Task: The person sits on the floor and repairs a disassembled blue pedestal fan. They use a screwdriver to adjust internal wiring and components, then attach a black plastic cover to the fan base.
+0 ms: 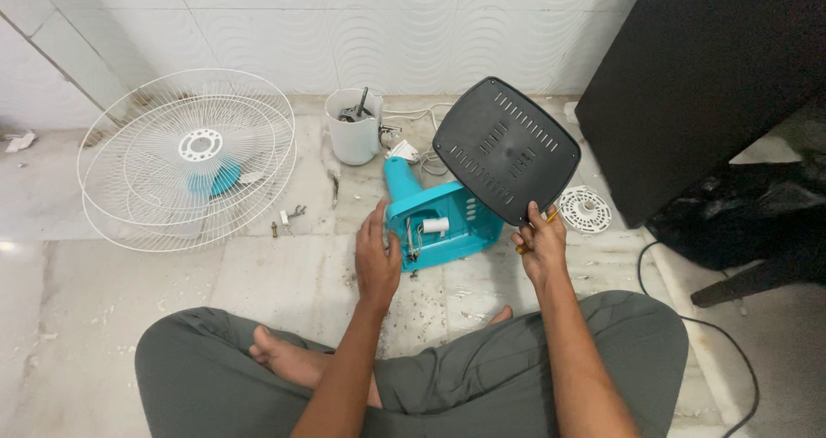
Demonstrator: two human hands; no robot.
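Head view: hands [376, 257] on fan base [443, 225]

Place: a home room, used as a makeshift repair spot.
Floor [258, 283]: pale marble, dusty.
Wall [387, 25]: white wave-patterned tiles.
Furniture: dark cabinet [705, 77].
Clutter: white fan grilles [185, 158], white jug [353, 128] holding tools.

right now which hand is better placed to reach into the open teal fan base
Left. The left hand already rests on the edge of the teal fan base, beside its exposed wiring. The right hand is occupied holding up the black base cover.
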